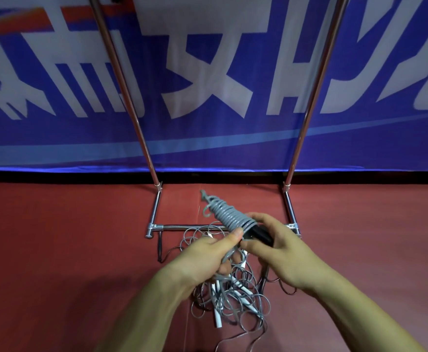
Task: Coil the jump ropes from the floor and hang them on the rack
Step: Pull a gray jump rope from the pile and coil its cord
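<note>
Coil status: grey jump rope (229, 215) wound in close turns round its black handles (262, 235). I hold it in the air above the red floor (68, 237), low between the two uprights of the chrome rack (182, 227).

Right hand (281, 245): fingers curled round the handle end, acting as the anchor.

Left hand (207, 252): thumb and forefinger pinch the free run of grey cord just below the last turn. The other fingers are blurred, so I cannot tell how they lie.

Remaining ropes: tangled pile (235, 293) on the floor directly under my hands, with white handles (218, 318) among the loops. One black-handled rope (160, 246) lies at the pile's left edge, by the rack's base bar.

Judgement: mid-wrap on the first rope, none hung yet as far as this view goes (the top rail is out of frame).

Method notes for the step:
- Hold light tension on the pinched cord so each turn beds beside the one before it and not across it.
- Turn the bundle with the right hand and let the left only guide. That should cut down twisting.
- The free cord drops behind my left hand into the tangle, and how much remains I cannot tell. Feed slowly, because a snag could drag other ropes up.
- Small loops stick out at the coil's far tip. They look usable for hanging, provided the tail gets tucked firmly.
</note>
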Motion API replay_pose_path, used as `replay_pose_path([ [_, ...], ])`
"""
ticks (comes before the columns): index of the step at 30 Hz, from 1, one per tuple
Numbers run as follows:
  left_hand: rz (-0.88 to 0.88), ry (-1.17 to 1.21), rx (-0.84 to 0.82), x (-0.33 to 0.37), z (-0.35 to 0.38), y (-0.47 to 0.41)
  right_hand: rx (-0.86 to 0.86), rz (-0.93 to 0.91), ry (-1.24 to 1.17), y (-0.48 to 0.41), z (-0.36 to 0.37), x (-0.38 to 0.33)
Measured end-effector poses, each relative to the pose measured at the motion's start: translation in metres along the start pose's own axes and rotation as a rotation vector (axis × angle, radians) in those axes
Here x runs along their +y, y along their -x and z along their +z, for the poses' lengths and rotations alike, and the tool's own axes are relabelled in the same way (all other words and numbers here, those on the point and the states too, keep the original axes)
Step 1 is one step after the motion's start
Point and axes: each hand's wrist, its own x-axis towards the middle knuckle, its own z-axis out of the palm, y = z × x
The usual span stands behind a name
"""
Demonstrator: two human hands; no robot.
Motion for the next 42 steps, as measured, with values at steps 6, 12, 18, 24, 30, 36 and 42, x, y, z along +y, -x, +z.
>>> replay_pose_path([
  [6, 0.045, 0.067, 0.058, -0.003, 0.011, -0.006, 0.19, -0.206, 0.68, 0.001, 0.013, 0.012],
  [12, 0.128, 0.111, 0.116, 0.001, 0.015, -0.005, 0.297, -0.275, 0.669, -0.001, 0.03, 0.01],
  [18, 0.105, 0.223, 0.08, 0.003, 0.011, -0.003, 0.229, -0.237, 0.693, 0.003, 0.033, 0.005],
  [24, 0.059, 0.39, 0.071, 0.01, 0.013, 0.003, 0.226, -0.28, 0.823, 0.003, 0.037, 0.005],
  [30, 0.076, 0.452, 0.004, 0.005, -0.007, 0.0, 0.104, -0.019, -0.106, -0.001, 0.021, -0.011],
  [36, 0.114, 0.37, -0.105, 0.007, -0.004, 0.0, -0.137, 0.14, -0.31, -0.002, 0.007, -0.014],
  [42, 0.169, 0.187, -0.079, 0.013, 0.001, 0.001, -0.094, 0.011, -0.148, 0.0, 0.006, -0.012],
])
